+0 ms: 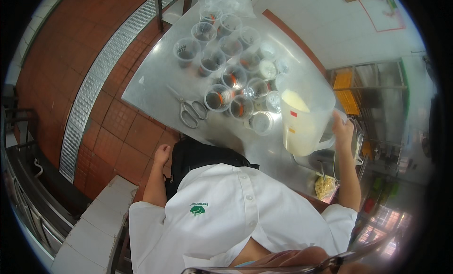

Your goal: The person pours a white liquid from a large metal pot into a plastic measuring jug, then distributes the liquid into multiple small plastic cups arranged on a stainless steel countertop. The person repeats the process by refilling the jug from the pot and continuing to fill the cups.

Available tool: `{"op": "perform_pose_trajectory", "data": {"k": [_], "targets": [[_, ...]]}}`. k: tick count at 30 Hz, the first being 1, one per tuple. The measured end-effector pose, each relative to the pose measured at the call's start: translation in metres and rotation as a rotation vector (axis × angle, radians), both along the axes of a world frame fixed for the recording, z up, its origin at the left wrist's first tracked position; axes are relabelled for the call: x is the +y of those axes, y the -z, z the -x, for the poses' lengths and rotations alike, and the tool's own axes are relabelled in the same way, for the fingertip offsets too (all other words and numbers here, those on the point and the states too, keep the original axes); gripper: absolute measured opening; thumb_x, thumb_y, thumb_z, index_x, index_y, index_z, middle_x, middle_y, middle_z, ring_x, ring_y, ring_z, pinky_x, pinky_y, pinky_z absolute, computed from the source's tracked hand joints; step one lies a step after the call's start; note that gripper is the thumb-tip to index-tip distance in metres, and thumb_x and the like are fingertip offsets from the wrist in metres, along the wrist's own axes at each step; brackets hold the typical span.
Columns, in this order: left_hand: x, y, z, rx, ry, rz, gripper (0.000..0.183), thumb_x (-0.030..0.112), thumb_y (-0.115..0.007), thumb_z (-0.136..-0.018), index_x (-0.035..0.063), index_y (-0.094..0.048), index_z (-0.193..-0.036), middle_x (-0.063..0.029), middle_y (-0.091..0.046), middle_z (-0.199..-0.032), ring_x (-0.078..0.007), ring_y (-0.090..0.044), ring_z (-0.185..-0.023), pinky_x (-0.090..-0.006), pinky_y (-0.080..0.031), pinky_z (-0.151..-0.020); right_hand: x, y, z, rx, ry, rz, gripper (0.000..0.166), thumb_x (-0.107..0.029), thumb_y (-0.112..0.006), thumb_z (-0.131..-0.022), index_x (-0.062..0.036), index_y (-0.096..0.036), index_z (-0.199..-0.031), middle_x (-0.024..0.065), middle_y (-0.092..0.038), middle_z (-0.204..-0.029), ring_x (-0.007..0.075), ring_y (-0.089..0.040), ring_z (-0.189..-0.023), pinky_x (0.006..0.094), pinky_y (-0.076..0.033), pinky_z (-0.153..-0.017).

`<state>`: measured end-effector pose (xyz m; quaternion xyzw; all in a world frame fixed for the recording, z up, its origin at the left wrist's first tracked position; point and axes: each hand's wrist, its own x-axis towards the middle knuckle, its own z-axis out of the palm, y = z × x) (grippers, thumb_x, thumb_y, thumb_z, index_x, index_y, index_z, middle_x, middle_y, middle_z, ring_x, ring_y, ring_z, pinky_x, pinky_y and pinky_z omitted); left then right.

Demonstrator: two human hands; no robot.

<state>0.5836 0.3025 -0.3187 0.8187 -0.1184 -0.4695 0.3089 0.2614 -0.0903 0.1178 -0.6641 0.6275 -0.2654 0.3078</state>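
Note:
My right hand (342, 129) grips the handle of a large clear plastic pitcher (300, 132) with pale yellow liquid in it. The pitcher is tilted towards the cups, at the right of the steel table (152, 79). Several clear plastic cups (217, 97) stand in rows on the table, many with dark contents. Some at the right, such as this cup (262, 122), look whitish. Metal scissors (189, 111) lie left of the cups. My left hand (162, 154) hangs beside my body off the table's edge, fingers curled, with nothing visible in it.
Clear plastic bags (226, 3) lie at the table's far end. A bag of yellow pieces (325, 187) is at the right near my forearm. A metal rack (371, 76) holds a yellow crate (345, 92). A tiled ledge (95, 224) and a floor drain grate (95, 72) lie to the left.

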Motion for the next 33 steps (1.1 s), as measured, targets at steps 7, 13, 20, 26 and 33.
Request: {"op": "perform_pose_trajectory", "data": {"k": [7,13,20,26,33], "targets": [[0.005,0.003,0.003,-0.005,0.003,-0.011,0.035,0.031,-0.053,-0.083,0.0048,-0.059,-0.105,-0.0158,-0.059,-0.104,-0.0296,-0.056,-0.098,-0.0355,-0.043,-0.083,0.012,0.014,-0.002,0.132,-0.056,-0.044,0.033,-0.029,-0.069,-0.077,-0.0062,-0.051,-0.062,-0.0064,-0.043,-0.054,0.0024,-0.035,-0.047,0.0205,-0.026,-0.042],[0.003,0.002,0.002,-0.002,0.021,-0.004,0.034,0.03,-0.052,-0.083,0.005,-0.059,-0.104,-0.0156,-0.06,-0.103,-0.0293,-0.056,-0.097,-0.035,-0.043,-0.083,0.019,0.015,-0.001,0.153,-0.084,-0.054,0.034,-0.028,-0.069,-0.077,-0.0064,-0.05,-0.059,-0.007,-0.043,-0.055,0.002,-0.034,-0.048,0.0203,-0.025,-0.042],[0.004,0.01,0.002,-0.009,0.02,0.01,0.033,0.029,-0.053,-0.082,0.0043,-0.059,-0.103,-0.0154,-0.06,-0.102,-0.0291,-0.056,-0.097,-0.0349,-0.043,-0.083,0.023,0.014,-0.002,0.158,-0.108,-0.038,0.033,-0.027,-0.069,-0.077,-0.0049,-0.051,-0.06,-0.0077,-0.042,-0.056,0.0019,-0.033,-0.051,0.0206,-0.026,-0.044],[0.006,0.013,0.002,-0.008,0.02,0.019,0.033,0.029,-0.053,-0.083,0.004,-0.059,-0.104,-0.016,-0.059,-0.104,-0.0296,-0.056,-0.098,-0.035,-0.043,-0.084,0.023,0.012,-0.006,0.18,-0.097,-0.023,0.033,-0.026,-0.069,-0.077,-0.0051,-0.051,-0.06,-0.008,-0.042,-0.056,0.002,-0.033,-0.051,0.0207,-0.026,-0.044],[0.008,0.012,0.002,0.023,0.011,0.006,0.034,0.029,-0.053,-0.083,0.0039,-0.058,-0.105,-0.0164,-0.059,-0.106,-0.03,-0.055,-0.1,-0.0353,-0.042,-0.085,0.021,0.011,-0.001,0.183,-0.099,-0.032,0.032,-0.027,-0.069,-0.077,-0.0044,-0.052,-0.061,-0.0077,-0.042,-0.055,0.0021,-0.033,-0.051,0.0205,-0.026,-0.044]]}}
